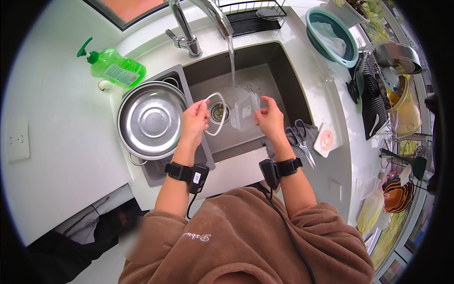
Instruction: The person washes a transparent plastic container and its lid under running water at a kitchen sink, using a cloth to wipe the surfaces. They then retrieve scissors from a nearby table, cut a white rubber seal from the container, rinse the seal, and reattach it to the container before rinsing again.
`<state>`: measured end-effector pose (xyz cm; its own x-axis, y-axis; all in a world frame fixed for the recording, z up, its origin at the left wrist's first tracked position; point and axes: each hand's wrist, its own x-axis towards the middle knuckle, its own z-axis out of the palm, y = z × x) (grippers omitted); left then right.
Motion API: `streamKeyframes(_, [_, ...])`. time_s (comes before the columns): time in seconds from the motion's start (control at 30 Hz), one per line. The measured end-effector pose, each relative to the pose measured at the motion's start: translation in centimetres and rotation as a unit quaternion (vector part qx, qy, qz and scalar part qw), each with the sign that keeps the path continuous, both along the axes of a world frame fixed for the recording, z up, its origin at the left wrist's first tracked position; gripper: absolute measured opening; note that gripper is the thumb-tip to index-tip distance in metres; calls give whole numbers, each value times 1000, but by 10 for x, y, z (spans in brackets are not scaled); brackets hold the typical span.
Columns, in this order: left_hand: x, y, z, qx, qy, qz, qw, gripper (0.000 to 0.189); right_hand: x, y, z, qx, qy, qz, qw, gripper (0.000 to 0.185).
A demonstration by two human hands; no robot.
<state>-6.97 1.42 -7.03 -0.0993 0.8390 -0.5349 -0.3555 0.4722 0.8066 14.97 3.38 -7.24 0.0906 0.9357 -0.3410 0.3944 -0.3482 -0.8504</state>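
Observation:
Over the left part of the sink (pixel 255 74), my left hand (pixel 195 119) pinches a thin whitish rectangular ring (pixel 222 124), which looks like a seal. My right hand (pixel 270 117) grips the right edge of a small clear plastic container or lid (pixel 244 112), held tilted above the basin floor. Water (pixel 232 64) runs from the chrome faucet (pixel 223 26) just behind it. The sink drain (pixel 219 112) shows through and beside the ring. A round stainless steel pan (pixel 154 120) rests on the grey tray (pixel 209 154) left of my left hand.
Scissors (pixel 301 142) lie on a grey cloth (pixel 310 133) at the sink's right front corner, beside a small white mat (pixel 324 140). A green soap bottle (pixel 118 69) is at the back left. A teal basin (pixel 349 58) and a black wire rack (pixel 248 26) stand behind.

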Motion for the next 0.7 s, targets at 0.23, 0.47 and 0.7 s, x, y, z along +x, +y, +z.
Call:
streamKeyframes(0.23, [-23, -10, 4, 150, 318, -87, 932, 25, 72, -35, 25, 43, 64, -64, 995, 43])
streamKeyframes(0.47, [-17, -13, 17, 164, 426, -131, 880, 23, 173, -33, 4, 75, 191, -260, 944, 51])
streamKeyframes(0.7, [3, -3, 40, 145, 261, -166, 940, 26, 238, -22, -21, 28, -381, -205, 901, 45])
